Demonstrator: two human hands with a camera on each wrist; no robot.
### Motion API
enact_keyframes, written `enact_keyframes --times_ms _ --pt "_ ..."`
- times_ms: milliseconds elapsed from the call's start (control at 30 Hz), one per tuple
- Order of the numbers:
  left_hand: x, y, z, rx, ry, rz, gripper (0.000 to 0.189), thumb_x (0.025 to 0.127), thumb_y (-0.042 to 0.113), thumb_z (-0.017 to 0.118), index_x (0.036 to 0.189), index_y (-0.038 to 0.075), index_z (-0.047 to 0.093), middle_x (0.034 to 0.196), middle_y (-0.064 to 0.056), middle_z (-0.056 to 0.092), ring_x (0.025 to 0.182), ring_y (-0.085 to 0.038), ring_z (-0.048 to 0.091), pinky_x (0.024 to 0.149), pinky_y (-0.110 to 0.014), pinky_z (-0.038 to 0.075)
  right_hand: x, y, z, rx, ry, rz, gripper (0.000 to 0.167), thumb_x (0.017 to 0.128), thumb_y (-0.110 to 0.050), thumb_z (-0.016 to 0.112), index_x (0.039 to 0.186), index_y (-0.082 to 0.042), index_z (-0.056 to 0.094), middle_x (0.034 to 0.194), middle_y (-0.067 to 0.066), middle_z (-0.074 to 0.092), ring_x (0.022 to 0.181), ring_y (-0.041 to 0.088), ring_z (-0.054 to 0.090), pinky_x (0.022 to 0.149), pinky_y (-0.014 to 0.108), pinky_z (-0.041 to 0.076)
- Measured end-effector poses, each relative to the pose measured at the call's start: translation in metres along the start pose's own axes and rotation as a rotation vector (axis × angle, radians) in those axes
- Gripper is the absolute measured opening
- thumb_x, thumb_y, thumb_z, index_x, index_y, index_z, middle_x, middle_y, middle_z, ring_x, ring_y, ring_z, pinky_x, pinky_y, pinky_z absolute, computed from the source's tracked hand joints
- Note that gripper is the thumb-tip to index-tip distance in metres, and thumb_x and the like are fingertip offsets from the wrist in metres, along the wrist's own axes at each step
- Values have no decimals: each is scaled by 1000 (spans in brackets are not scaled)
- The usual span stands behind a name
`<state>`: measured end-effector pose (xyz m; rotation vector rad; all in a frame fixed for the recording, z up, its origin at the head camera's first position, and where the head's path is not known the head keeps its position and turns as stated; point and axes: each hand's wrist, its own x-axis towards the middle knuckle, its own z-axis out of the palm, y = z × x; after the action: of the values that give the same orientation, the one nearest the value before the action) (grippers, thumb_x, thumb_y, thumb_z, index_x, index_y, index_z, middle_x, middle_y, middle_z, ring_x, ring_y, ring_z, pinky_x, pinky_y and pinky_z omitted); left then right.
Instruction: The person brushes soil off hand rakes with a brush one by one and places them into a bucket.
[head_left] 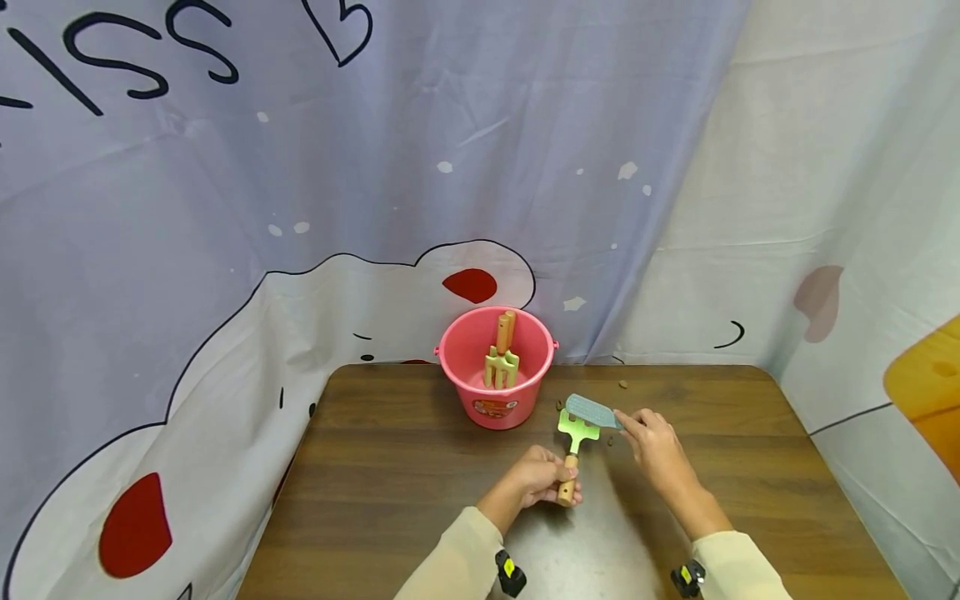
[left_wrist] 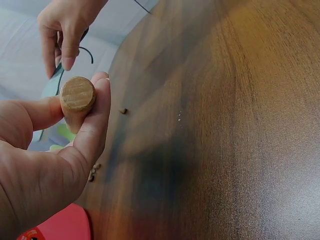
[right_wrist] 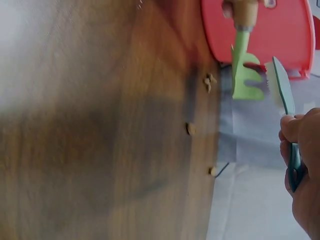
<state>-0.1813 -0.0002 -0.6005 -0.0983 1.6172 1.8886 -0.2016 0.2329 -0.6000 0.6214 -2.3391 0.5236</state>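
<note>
My left hand (head_left: 536, 477) grips the wooden handle of a small green hand rake (head_left: 577, 428), its tines pointing away from me. In the left wrist view the round end of that handle (left_wrist: 78, 94) sits between thumb and fingers. My right hand (head_left: 655, 446) holds a blue-green brush (head_left: 592, 410) with pale bristles (right_wrist: 274, 84). In the head view the brush head overlaps the rake's tines; in the right wrist view the bristles are beside the tines, and I cannot tell whether they touch. Both tools are above the table.
A pink bucket (head_left: 468, 379) stands at the table's back edge, with green wooden-handled garden tools (head_left: 501, 367) inside. Small brown bits (right_wrist: 191, 129) lie scattered on the wooden table (head_left: 390, 500) around the tools. A printed curtain (head_left: 375, 167) hangs behind the table.
</note>
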Motion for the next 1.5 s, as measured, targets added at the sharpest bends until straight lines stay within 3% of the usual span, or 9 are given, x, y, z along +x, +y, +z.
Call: enact_keyframes --times_ms 300,767,1000,1267,1500 --pt "-2 2 1 13 2 -6 8 98 -2 62 91 -4 60 74 -15 65 63 -22 69 75 -47 65 -6 -15 12 30 -23 -55 42 71 9 85 110 -3 78 83 7 62 74 24 58 63 43 48" --pt "-2 3 0 25 -1 -3 6 99 -3 61 94 -5 57 74 -15 65 64 -23 70 76 -48 65 -3 -11 14 20 -30 6 45 66 8 88 109 -3 79 82 8 62 71 25 58 61 44 48" --pt "-4 1 -2 45 -25 -10 10 100 -4 59 98 -13 61 73 -15 66 64 -22 69 76 -46 65 -1 -7 9 9 -24 65 43 70 9 87 111 0 77 83 11 62 72 29 60 61 47 50" --pt "-5 -1 -3 70 -28 -5 6 100 -4 59 96 -9 60 75 -15 65 63 -22 69 74 -46 65 4 7 -1 -20 -2 99 39 72 11 84 109 2 77 83 14 63 71 32 61 60 49 52" --pt "-5 -1 -4 88 15 26 5 98 -6 61 96 -7 57 76 -16 66 60 -20 67 68 -43 65 1 12 -5 -10 20 100 39 72 12 84 110 4 76 83 16 64 72 32 62 61 47 55"
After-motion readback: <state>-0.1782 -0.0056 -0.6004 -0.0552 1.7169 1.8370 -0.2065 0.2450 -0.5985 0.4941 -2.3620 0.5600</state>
